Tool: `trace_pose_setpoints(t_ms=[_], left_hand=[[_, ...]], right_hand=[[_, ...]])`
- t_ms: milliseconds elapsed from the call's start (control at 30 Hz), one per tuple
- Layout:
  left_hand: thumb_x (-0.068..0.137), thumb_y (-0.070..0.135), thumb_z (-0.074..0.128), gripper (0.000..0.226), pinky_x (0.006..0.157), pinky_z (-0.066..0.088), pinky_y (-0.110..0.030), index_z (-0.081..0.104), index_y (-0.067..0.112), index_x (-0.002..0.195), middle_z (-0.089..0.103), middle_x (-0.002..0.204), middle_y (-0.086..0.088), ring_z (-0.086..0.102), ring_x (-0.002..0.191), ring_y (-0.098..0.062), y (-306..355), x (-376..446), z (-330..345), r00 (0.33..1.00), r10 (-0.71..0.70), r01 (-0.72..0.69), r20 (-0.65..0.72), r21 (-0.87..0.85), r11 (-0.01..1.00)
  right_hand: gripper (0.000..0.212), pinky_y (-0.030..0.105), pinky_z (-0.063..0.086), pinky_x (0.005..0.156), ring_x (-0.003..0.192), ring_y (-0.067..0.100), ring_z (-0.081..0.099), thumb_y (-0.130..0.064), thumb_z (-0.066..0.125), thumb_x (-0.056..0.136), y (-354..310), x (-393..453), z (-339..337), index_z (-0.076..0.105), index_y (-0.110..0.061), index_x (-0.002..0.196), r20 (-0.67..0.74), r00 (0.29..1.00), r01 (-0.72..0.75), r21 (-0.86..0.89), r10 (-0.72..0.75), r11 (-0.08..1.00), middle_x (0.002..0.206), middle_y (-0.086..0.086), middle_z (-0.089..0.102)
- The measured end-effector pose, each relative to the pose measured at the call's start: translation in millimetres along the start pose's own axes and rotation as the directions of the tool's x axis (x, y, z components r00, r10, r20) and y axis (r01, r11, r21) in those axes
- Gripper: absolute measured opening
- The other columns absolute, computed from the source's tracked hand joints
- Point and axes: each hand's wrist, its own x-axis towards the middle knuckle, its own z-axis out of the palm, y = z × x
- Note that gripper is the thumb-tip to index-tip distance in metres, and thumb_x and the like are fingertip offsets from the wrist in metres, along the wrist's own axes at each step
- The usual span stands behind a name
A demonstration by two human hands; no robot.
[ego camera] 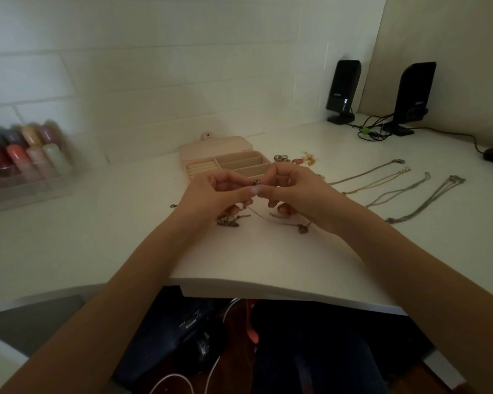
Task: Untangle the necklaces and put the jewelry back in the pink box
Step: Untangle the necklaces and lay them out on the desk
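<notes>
Both hands, left hand (219, 189) and right hand (293, 189), pinch a small silver clasp (256, 182) above the white table (97, 237), apparently to free a thin tangled chain (264, 217). The open pink jewelry box (211, 150) waits behind; four straightened necklaces (396, 186) lie apart, right.
</notes>
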Motion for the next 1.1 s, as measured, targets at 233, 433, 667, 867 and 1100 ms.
trace_pose_setpoints(t_ms=[233,433,667,867,1100], left_hand=[[0.080,0.016,0.070,0.004,0.050,0.041,-0.016,0.066,0.016,0.078,0.062,0.060,0.007,0.048,0.051,-0.004,11,19,-6,0.995,-0.017,0.001,0.094,0.177,0.984],[0.075,0.020,0.073,0.011,0.051,0.048,-0.017,0.064,0.016,0.080,0.068,0.067,0.004,0.060,0.057,-0.008,3,26,2,0.994,0.031,-0.040,0.105,0.087,0.995],[0.077,0.010,0.073,0.014,0.052,0.044,-0.012,0.062,0.018,0.072,0.066,0.061,0.010,0.056,0.052,0.000,-4,24,3,0.986,0.077,-0.103,0.149,0.176,0.979],[0.082,-0.005,0.061,0.025,0.044,0.036,-0.011,0.051,0.014,0.068,0.053,0.047,0.013,0.043,0.042,0.002,-5,27,1,0.987,0.068,-0.094,0.144,0.183,0.979],[0.072,-0.003,0.062,0.024,0.041,0.037,-0.017,0.048,0.012,0.061,0.056,0.059,-0.010,0.044,0.041,-0.008,-3,22,4,0.963,0.006,-0.051,0.270,0.159,0.986]], right_hand=[[0.009,0.020,0.049,0.059,0.064,0.010,0.059,-0.009,0.066,0.084,-7,17,-20,0.058,-0.012,0.081,0.225,0.964,-0.180,0.171,0.139,0.969,0.083,0.005,0.064],[0.006,0.019,0.048,0.058,0.059,0.007,0.056,-0.008,0.069,0.082,-3,26,-23,0.064,-0.007,0.083,0.086,0.995,-0.053,0.006,0.053,0.999,0.067,0.000,0.063],[0.006,0.018,0.051,0.058,0.063,0.010,0.058,-0.007,0.066,0.083,4,23,-19,0.061,-0.010,0.080,0.165,0.980,-0.139,0.176,0.110,0.975,0.075,0.006,0.063],[0.016,0.020,0.045,0.059,0.062,0.008,0.053,-0.007,0.053,0.091,-1,22,-15,0.063,-0.009,0.080,0.212,0.968,-0.192,0.278,0.135,0.941,0.071,0.000,0.062],[0.021,0.021,0.031,0.050,0.053,0.010,0.036,-0.012,0.043,0.088,-6,16,-14,0.049,-0.014,0.068,0.302,0.932,-0.332,0.481,0.203,0.811,0.065,-0.001,0.043]])
